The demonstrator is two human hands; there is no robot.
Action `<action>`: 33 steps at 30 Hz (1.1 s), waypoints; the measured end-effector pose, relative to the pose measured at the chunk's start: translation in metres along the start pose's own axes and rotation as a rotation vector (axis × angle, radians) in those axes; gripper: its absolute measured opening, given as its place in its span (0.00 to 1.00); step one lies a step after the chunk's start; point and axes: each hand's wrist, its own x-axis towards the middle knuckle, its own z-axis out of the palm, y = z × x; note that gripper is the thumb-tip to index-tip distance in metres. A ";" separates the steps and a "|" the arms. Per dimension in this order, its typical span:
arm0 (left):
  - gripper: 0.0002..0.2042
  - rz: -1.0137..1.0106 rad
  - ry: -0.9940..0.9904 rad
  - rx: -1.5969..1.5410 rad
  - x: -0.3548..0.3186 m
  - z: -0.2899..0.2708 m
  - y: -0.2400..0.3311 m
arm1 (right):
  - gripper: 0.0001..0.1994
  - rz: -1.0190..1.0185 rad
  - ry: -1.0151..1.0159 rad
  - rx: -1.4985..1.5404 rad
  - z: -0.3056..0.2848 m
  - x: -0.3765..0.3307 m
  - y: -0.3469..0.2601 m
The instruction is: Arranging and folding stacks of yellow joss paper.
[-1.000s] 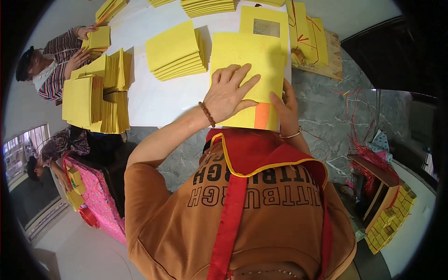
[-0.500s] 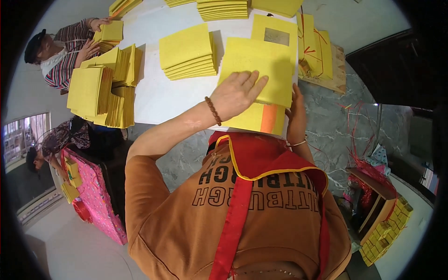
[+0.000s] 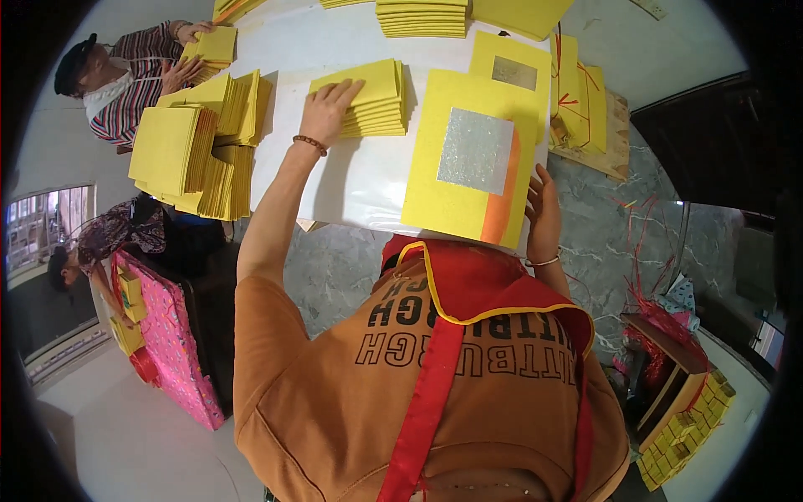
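A yellow paper sheet with a silver square [image 3: 468, 159] lies on the white bench [image 3: 376, 186]; to its left, the left hand [image 3: 325, 115] lays its fingers over a folded yellow paper stack [image 3: 376, 107], their grip impossible to tell; just beside the sheet's right edge, the right hand [image 3: 544, 213] shows parted, loosely bent fingers.

Table [image 3: 368, 184]: front sheet [image 3: 460, 201] at the near edge, right of centre, with a patch [image 3: 475, 151] on it; back sheet [image 3: 481, 58] beyond, partly overlapped. Right hand [image 3: 544, 209]: by front sheet's right edge. Mid stack [image 3: 381, 92]: left of both sheets, left hand [image 3: 326, 109] upon it. Left stacks [image 3: 171, 155]: along table's left side (co-worker [image 3: 138, 75] past them). Far stack [image 3: 421, 21]: beyond mid stack. Bundle [image 3: 594, 113]: on a board [image 3: 617, 155], past table's right edge. Side table [image 3: 180, 356]: lower left. Blocks [image 3: 687, 431]: lower right.
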 end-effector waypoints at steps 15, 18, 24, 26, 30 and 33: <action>0.38 -0.024 -0.360 -0.132 -0.013 0.009 0.010 | 0.22 -0.075 -0.004 -0.055 0.003 0.003 0.009; 0.41 -0.048 -0.390 -0.162 -0.013 0.011 0.010 | 0.24 -0.165 -0.064 -0.111 0.005 0.002 0.012; 0.41 -0.061 -0.365 -0.180 -0.017 0.018 0.005 | 0.28 -0.196 -0.122 -0.158 0.007 0.007 0.013; 0.41 -0.071 -0.369 -0.178 -0.018 0.020 0.005 | 0.28 -0.203 -0.129 -0.165 0.005 0.007 0.013; 0.40 -0.076 -0.388 -0.161 -0.018 0.023 0.003 | 0.28 -0.225 -0.127 -0.183 0.007 0.009 0.013; 0.38 -0.089 -0.405 -0.160 -0.017 0.023 0.002 | 0.28 -0.229 -0.105 -0.177 0.008 0.010 0.017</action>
